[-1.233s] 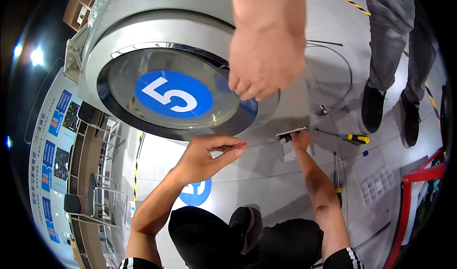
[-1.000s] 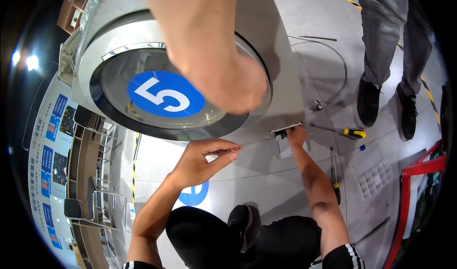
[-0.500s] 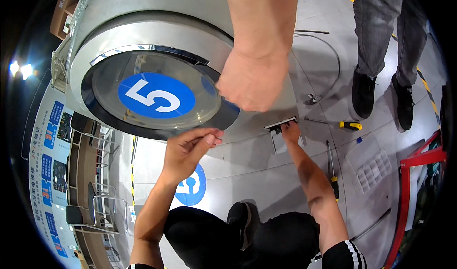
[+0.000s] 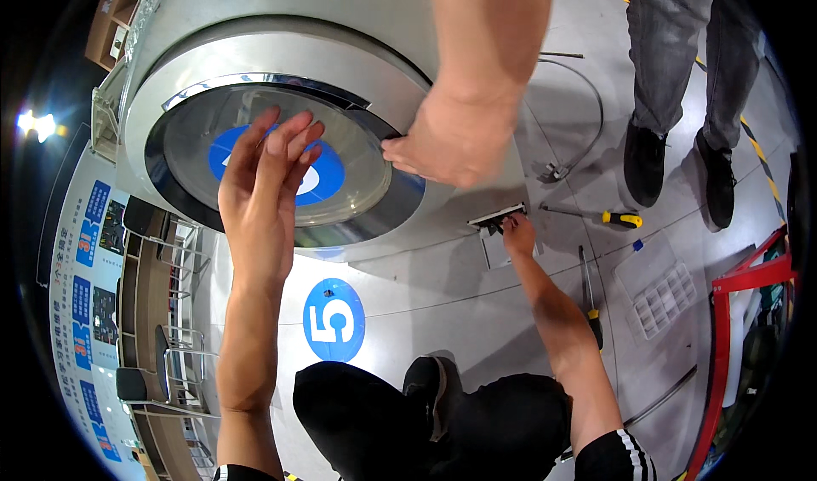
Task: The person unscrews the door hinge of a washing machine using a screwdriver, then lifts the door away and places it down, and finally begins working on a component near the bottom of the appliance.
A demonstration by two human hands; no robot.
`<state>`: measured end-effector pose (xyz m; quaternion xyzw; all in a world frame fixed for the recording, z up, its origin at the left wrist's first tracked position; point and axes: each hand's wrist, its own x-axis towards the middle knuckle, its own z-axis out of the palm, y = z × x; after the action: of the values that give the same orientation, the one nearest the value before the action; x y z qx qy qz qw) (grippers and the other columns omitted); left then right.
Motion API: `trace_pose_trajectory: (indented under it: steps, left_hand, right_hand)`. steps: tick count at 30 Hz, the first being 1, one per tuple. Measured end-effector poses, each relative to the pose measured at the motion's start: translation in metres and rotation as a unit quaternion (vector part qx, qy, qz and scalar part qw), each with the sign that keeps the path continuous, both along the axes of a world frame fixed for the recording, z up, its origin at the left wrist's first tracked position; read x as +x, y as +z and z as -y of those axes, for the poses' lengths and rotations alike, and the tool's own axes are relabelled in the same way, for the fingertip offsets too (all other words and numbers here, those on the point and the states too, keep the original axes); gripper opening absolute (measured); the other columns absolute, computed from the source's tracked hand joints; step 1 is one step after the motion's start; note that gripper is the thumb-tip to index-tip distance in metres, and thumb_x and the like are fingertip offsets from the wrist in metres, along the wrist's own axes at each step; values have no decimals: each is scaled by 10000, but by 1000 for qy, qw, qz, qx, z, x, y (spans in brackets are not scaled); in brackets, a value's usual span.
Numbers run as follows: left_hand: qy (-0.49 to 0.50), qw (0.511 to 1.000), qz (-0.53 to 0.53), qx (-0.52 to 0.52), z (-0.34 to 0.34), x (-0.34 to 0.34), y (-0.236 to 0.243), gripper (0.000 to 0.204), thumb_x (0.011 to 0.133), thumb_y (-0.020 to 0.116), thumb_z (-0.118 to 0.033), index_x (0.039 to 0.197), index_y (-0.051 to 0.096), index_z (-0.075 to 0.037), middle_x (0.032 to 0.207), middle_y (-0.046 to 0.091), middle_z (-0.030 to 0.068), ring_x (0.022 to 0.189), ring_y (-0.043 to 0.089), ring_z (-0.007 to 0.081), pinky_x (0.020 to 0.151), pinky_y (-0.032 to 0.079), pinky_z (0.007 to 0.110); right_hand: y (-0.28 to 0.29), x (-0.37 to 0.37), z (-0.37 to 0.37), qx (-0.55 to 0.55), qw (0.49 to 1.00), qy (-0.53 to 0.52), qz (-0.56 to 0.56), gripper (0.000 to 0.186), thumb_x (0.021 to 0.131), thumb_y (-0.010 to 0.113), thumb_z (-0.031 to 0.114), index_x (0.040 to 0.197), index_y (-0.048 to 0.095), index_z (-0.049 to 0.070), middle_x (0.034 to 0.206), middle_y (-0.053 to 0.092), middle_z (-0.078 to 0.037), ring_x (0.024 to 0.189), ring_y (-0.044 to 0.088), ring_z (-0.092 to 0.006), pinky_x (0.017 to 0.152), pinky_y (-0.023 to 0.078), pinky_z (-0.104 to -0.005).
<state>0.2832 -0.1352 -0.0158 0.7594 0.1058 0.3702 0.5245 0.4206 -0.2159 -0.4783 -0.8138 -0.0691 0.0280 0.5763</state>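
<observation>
A grey front-loading washing machine (image 4: 247,53) has a round glass door (image 4: 345,217) with a blue round sticker (image 4: 328,174). In front of that glass is my left hand (image 4: 265,196), empty, its fingers apart and slightly curled. My right hand (image 4: 516,232) is at the machine's lower right corner, its fingers closed on the edge of a small dark-and-white flap (image 4: 495,217); the exact grip is partly hidden. Another person's hand (image 4: 455,140) comes down from above, fingertips at the door's right rim.
Two yellow-handled screwdrivers (image 4: 623,220) and a clear compartment box (image 4: 659,298) lie on the floor at right. A grey hose (image 4: 602,111) curves near a bystander's black shoes (image 4: 644,164). A red metal frame (image 4: 722,336) stands at far right; chairs (image 4: 162,353) line the left.
My left hand has moved up and left from the door's lower rim to before the glass, its fingers opening. The other person's hand has shifted slightly right. My right hand stays at the flap.
</observation>
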Motion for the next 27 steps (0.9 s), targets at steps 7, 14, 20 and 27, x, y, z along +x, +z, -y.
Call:
trace_pose_trajectory:
  steps: [7, 14, 20, 27]
  left_hand:
    - [-33, 995, -17, -93, -6, 27, 25, 427, 870, 595, -310, 998, 507, 88, 922, 599, 169, 896, 623, 257, 834, 499, 358]
    - [10, 996, -30, -87, -6, 45, 39, 461, 805, 679, -322, 908, 527, 100, 825, 608, 150, 760, 638, 217, 734, 540, 326]
    - [53, 994, -28, -88, -6, 47, 43, 457, 794, 696, -297, 921, 531, 110, 807, 609, 147, 741, 639, 197, 703, 546, 306]
    - [82, 995, -23, -56, -5, 55, 39, 477, 778, 709, -319, 871, 532, 114, 755, 588, 120, 613, 618, 172, 622, 557, 298]
  right_hand:
    - [-9, -17, 22, 96, 995, 13, -40, 222, 822, 528, 73, 1002, 596, -38, 746, 635, -71, 695, 620, -161, 643, 472, -260]
    - [12, -24, 57, 162, 981, 36, -103, 245, 819, 544, 108, 1019, 606, -20, 819, 658, -105, 741, 628, -176, 708, 473, -261]
    - [42, -38, 75, 255, 938, 60, -226, 248, 868, 535, 141, 1003, 588, -59, 792, 636, -81, 716, 603, -125, 673, 476, -240]
    - [63, -51, 82, 331, 896, 65, -287, 233, 883, 534, 156, 991, 590, -43, 813, 631, -89, 709, 594, -125, 657, 474, -236]
